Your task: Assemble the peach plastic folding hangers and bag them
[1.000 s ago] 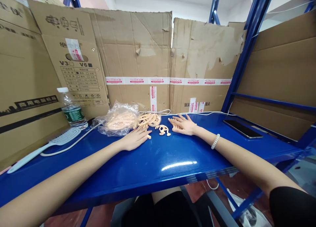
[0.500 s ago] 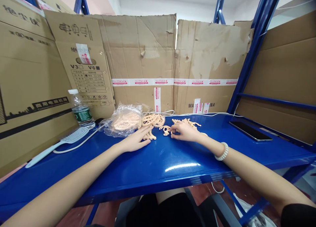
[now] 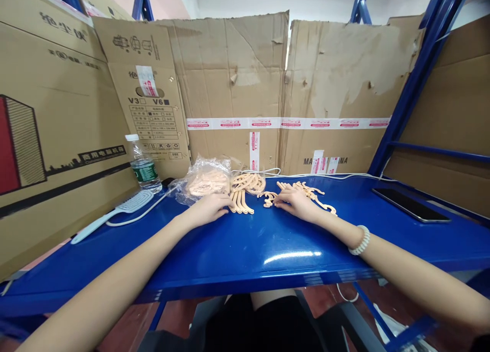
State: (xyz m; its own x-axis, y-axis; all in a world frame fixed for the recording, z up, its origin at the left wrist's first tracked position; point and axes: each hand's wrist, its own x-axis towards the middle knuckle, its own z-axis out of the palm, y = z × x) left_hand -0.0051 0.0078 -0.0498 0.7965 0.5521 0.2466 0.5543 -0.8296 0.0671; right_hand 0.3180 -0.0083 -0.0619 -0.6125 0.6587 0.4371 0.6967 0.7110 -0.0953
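- Resting my left hand (image 3: 210, 209) at the left edge of the row (image 3: 241, 203) of beige curved pieces; fingers bent, can't tell if they grip one.
- Right hand (image 3: 296, 203) curled at the loose pile (image 3: 305, 189); can't tell if I'm pinching anything.
- Small curls (image 3: 269, 201) between hands, just beside right fingertips.
- Clear bag (image 3: 209, 181) of pieces behind left hand.
- All on blue table (image 3: 229, 260).

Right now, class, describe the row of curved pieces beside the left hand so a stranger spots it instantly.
On the blue tabletop, find the left hand, just in front of the clear bag. To its right lies the row of pale-orange curved pieces. They line up side by side, unlike the jumbled pieces by the right hand.
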